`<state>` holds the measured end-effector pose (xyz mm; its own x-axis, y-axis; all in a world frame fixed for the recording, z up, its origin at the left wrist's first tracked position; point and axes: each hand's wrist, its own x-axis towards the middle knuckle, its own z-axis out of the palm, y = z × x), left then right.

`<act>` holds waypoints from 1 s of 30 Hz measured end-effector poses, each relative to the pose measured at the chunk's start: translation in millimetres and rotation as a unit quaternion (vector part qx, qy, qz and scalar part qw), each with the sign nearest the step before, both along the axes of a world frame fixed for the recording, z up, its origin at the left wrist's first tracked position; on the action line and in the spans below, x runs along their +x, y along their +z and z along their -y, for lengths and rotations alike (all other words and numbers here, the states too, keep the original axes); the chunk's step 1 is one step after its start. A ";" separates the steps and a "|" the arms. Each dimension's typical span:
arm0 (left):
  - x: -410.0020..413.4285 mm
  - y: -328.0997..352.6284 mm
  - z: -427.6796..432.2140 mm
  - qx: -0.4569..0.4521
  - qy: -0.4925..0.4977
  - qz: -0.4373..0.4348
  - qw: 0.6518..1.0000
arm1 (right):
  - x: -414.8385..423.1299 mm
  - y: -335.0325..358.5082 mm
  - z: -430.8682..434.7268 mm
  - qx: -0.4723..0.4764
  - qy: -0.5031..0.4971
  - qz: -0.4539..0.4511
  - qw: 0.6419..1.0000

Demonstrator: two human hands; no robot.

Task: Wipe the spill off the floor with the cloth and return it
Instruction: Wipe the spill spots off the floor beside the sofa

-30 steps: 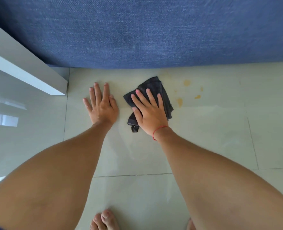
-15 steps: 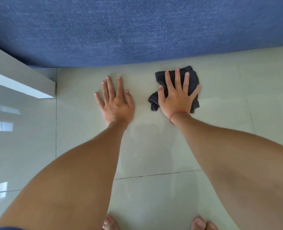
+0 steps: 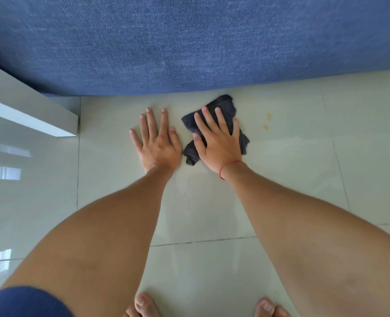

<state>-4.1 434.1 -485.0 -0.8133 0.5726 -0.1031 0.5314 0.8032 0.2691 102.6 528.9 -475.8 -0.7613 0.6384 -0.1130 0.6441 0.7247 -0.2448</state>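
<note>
A dark grey cloth lies crumpled on the pale tiled floor. My right hand presses flat on the cloth, fingers spread and pointing away from me. Two small yellow-orange spill spots sit on the tile just right of the cloth, uncovered. My left hand rests flat on the bare floor right beside the cloth, palm down, fingers apart, holding nothing.
A blue fabric sofa fills the top of the view, its base close behind the cloth. A glossy white table juts in from the left. My bare feet stand at the bottom edge.
My right hand slid the cloth right over the spill, then back left. Fewer and fainter spots show now than a second ago. My left hand stayed planted on the floor.
</note>
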 end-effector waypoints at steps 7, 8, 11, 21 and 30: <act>-0.6 0.0 0.0 -0.014 0.001 0.006 1.000 | 77.4 -0.5 -24.7 0.025 -0.069 0.006 0.997; -0.8 -0.7 0.2 -0.015 0.003 0.005 1.000 | 81.7 -0.3 -30.6 0.017 -0.101 0.012 0.995; -0.6 -2.5 0.1 -0.010 0.005 0.003 1.000 | 70.6 -1.3 -43.9 0.006 -0.199 0.019 0.980; -0.9 -1.6 -0.3 -0.004 0.002 0.002 1.000 | -3.4 -0.2 -28.5 0.001 -0.098 0.019 0.995; 1.1 1.0 0.1 -0.003 0.000 0.003 1.000 | 57.4 -3.6 -9.6 0.035 -0.006 -0.028 0.999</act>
<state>-2.9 434.0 -484.0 -0.8121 0.5728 -0.1110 0.5305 0.8041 0.2682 160.0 538.5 -479.4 -0.7577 0.6521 -0.0247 0.6391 0.7339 -0.2303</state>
